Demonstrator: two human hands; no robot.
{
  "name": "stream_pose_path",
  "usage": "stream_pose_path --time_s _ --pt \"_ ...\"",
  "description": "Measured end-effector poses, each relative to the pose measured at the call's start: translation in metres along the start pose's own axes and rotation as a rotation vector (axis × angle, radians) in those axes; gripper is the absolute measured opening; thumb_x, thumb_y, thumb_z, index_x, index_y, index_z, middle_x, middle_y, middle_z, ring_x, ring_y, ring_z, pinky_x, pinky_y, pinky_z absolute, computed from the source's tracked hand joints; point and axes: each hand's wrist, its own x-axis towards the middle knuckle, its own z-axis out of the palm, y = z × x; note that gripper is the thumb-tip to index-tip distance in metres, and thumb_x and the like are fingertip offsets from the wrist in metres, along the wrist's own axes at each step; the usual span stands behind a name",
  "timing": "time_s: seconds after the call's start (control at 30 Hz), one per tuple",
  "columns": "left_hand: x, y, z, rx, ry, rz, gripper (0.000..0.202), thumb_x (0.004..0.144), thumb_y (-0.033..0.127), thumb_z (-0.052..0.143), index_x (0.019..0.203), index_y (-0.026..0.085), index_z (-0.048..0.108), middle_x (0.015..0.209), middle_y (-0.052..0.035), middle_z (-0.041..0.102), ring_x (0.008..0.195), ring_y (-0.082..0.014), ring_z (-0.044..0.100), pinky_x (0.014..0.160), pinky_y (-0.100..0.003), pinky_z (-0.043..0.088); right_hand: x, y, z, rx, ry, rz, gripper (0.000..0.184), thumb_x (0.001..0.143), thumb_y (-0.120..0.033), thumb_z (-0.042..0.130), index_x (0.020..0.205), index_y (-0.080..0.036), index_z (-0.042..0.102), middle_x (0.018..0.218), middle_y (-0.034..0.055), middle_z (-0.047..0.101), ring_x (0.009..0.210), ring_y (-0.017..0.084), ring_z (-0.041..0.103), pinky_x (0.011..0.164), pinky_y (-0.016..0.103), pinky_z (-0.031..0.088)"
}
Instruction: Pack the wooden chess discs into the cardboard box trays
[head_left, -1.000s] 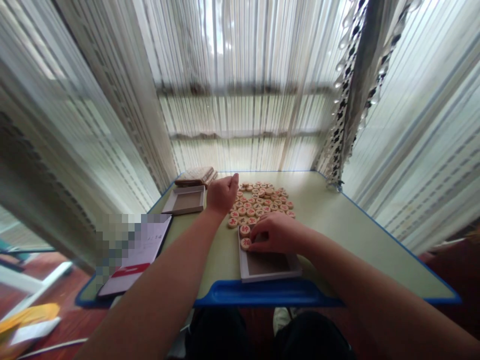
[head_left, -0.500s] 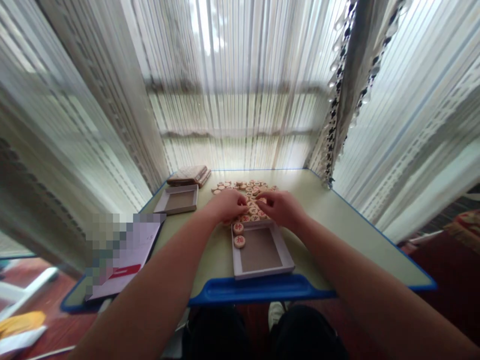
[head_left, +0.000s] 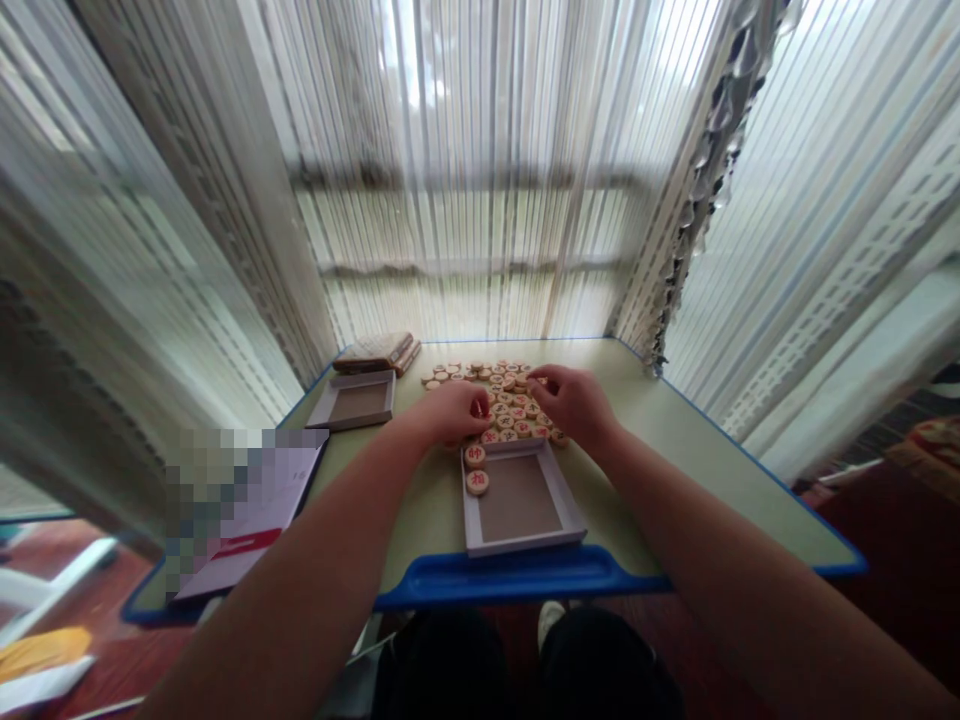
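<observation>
Many round wooden xiangqi pieces [head_left: 507, 421] with red or dark characters lie spread over the table. At their left side is my left hand [head_left: 454, 408], its fingers curled in a pinch on a xiangqi piece that they mostly hide. My right hand [head_left: 574, 400] hovers at the right side of the spread, thumb and fingers apart, fingertips close to the pieces at the back. Nearer to me stands a shallow white box [head_left: 471, 530] with two red-marked pieces, one [head_left: 475, 457] in its far left corner and another [head_left: 478, 482] just below.
Farther left sits a second shallow box [head_left: 315, 410], with a folded patterned item [head_left: 375, 352] behind it. A dark-edged pad with papers [head_left: 259, 510] lies at the table's left edge. A blue tray [head_left: 517, 577] runs along the front edge. Curtains [head_left: 480, 220] hang behind the table.
My right hand has moved back and to the right, uncovering more pieces. My left hand has stayed almost in place, its fingers more curled. The two pieces in the box are unchanged.
</observation>
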Motion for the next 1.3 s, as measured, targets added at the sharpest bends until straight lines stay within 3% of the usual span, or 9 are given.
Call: stream_pose_path --time_s 0.27,0.53,0.67,0.73,0.87,1.13,1.3 --pt "0.001 -0.001 0.0 0.02 -0.019 -0.002 0.017 0.062 0.034 0.061 0.074 0.024 0.068 0.062 0.0005 0.063 0.047 -0.0105 0.052 0.046 -0.022 0.034 0.0 -0.002 -0.003 -0.006 -0.019 -0.013 0.026 0.076 -0.035 0.05 0.087 -0.02 0.069 0.055 0.0008 0.059 0.048 0.01 0.045 0.05 0.023 0.031" --pt "0.001 0.004 -0.003 0.049 0.002 0.028 0.019 0.063 0.033 0.059 0.076 0.022 0.068 0.069 -0.0011 0.063 0.058 -0.0137 0.055 0.053 -0.024 0.039 -0.003 -0.001 0.001 0.016 -0.128 -0.125 0.024 0.077 -0.034 0.051 0.086 -0.021 0.068 0.054 -0.001 0.056 0.048 0.009 0.043 0.051 0.022 0.03" --pt "0.001 0.009 -0.008 0.045 0.174 0.11 0.02 0.064 0.033 0.059 0.077 0.019 0.066 0.077 -0.0041 0.063 0.072 -0.0169 0.057 0.065 -0.027 0.042 -0.003 -0.002 0.005 0.076 -0.23 -0.248 0.023 0.074 -0.032 0.056 0.09 -0.021 0.066 0.058 -0.0021 0.057 0.054 0.01 0.046 0.057 0.022 0.032" --pt "0.001 0.011 -0.009 -0.015 0.217 0.122 0.019 0.065 0.031 0.058 0.077 0.018 0.065 0.076 -0.0039 0.063 0.071 -0.0158 0.057 0.064 -0.026 0.043 -0.002 -0.002 0.008 0.078 -0.23 -0.311 0.023 0.072 -0.03 0.058 0.093 -0.021 0.065 0.062 -0.0016 0.058 0.059 0.011 0.048 0.062 0.024 0.034" --pt "0.0 0.013 -0.009 -0.133 0.159 0.077 0.015 0.066 0.026 0.056 0.074 0.017 0.064 0.067 -0.0022 0.063 0.061 -0.0125 0.056 0.057 -0.023 0.042 -0.001 0.001 0.014 0.079 -0.199 -0.311 0.025 0.072 -0.029 0.059 0.095 -0.02 0.064 0.07 0.0005 0.06 0.065 0.012 0.049 0.066 0.025 0.035" --pt "-0.002 0.005 -0.01 -0.041 -0.06 0.012 0.022 0.063 0.028 0.057 0.079 0.019 0.069 0.067 -0.0003 0.064 0.061 -0.012 0.056 0.059 -0.022 0.041 0.0 0.005 0.016 0.067 -0.251 -0.324 0.016 0.075 -0.028 0.058 0.086 -0.02 0.067 0.075 0.0026 0.063 0.074 0.015 0.052 0.073 0.028 0.038" --pt "-0.004 0.003 -0.007 -0.05 -0.106 0.008 0.025 0.065 0.033 0.056 0.08 0.019 0.07 0.068 -0.0006 0.065 0.058 -0.0113 0.055 0.057 -0.022 0.041 -0.001 0.0 0.012 0.055 -0.246 -0.352 0.018 0.076 -0.031 0.056 0.084 -0.02 0.068 0.079 0.0038 0.064 0.074 0.016 0.052 0.075 0.029 0.038"
